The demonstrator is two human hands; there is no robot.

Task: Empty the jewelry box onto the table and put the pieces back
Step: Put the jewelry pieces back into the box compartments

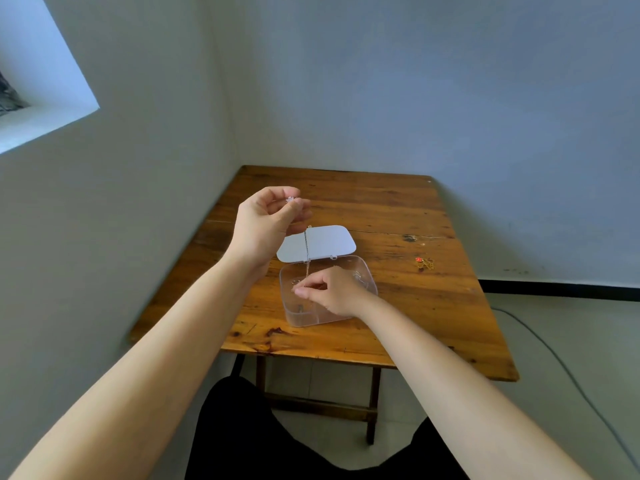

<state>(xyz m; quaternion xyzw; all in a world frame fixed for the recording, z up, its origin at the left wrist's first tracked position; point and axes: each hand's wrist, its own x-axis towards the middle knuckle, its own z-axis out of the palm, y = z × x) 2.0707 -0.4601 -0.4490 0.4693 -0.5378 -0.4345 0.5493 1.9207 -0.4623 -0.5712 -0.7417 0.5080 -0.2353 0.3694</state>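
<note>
A clear plastic jewelry box (367, 276) stands open on the wooden table (398, 299), its lid (325, 242) laid back flat behind it. My left hand (266, 226) is raised above the box, pinching the sparkling pendant end of a thin silver chain (307, 249). The chain hangs straight down to my right hand (332, 289), which pinches its lower end just over the box. A small dark piece (300, 309) lies inside the box near the front. A gold chain with a red stone (424, 262) lies on the table to the right.
The table sits in a corner, walls at its left and back. A window recess (45, 98) is at upper left. A cable (568, 372) runs along the floor on the right. My dark-clothed legs (277, 441) are below the table's front edge.
</note>
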